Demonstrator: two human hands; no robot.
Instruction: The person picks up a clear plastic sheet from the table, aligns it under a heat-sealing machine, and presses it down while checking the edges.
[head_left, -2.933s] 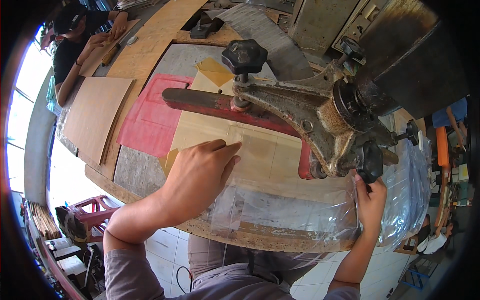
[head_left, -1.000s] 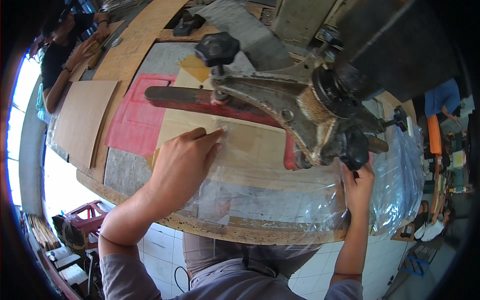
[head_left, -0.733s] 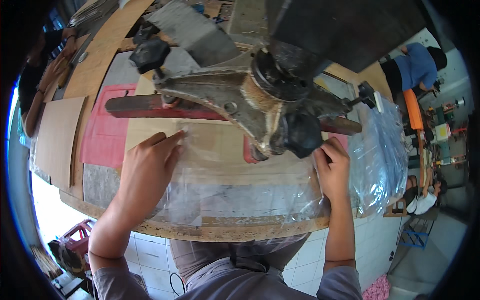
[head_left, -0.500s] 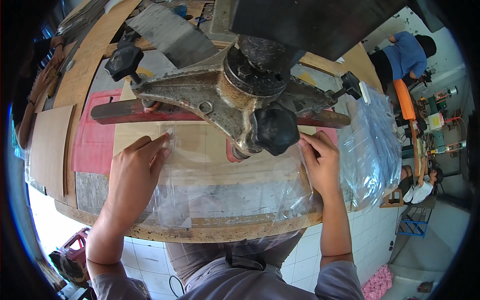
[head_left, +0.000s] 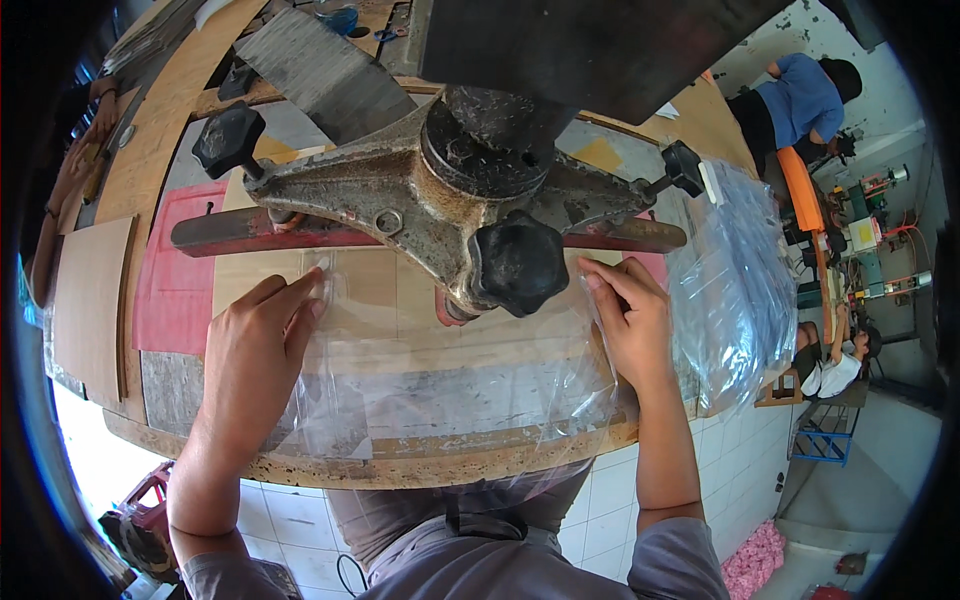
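Shifted since earlier views: right hand (head_left: 628, 322) off the machine knob (head_left: 517, 262), now on the film. Item: clear plastic bag (head_left: 440, 385), thin, creased, glossy, lying flat on the wooden workbench (head_left: 150, 150) beneath the press arm (head_left: 400, 200), lower edge overhanging. Left hand (head_left: 255, 345): fingers straight, flat, pressing bag's left side. Right hand: fingers extended, tips pressing bag's upper right corner. Neither hand closed.

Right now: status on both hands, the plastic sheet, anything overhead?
Left hand and right hand flat, open on clear plastic sheet. Sheet spread over the bench edge. Metal press arm hangs close above.
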